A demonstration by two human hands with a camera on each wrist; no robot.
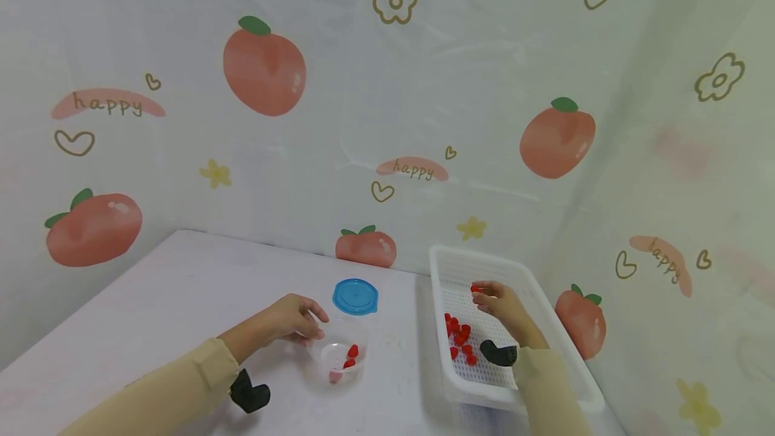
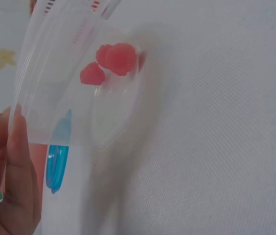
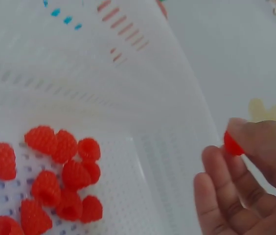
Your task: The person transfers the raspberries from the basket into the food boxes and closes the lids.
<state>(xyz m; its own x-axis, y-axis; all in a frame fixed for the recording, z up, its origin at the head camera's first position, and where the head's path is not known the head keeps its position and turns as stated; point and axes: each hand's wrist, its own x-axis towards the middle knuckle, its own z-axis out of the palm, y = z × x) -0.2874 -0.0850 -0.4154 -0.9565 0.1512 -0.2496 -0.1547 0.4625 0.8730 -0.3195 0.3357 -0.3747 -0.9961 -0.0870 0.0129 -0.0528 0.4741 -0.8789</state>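
My left hand (image 1: 293, 320) pinches the rim of a clear plastic tub (image 2: 55, 93) between thumb and fingers. Inside the tub lie a few raspberries (image 2: 121, 58), seen through its wall. Over the white basket (image 1: 484, 392) on the right, my right hand (image 1: 507, 311) holds one raspberry (image 3: 233, 144) between thumb and fingertips; the fingers partly hide it. Below and left of that hand, several loose raspberries (image 3: 45, 188) are grouped on the basket's perforated floor.
A blue lid (image 1: 355, 296) lies on the white table (image 1: 242, 274) just behind the tub. The basket's raised walls stand around the right hand's work area. A fruit-printed curtain (image 1: 339, 99) hangs behind the table and along its right side.
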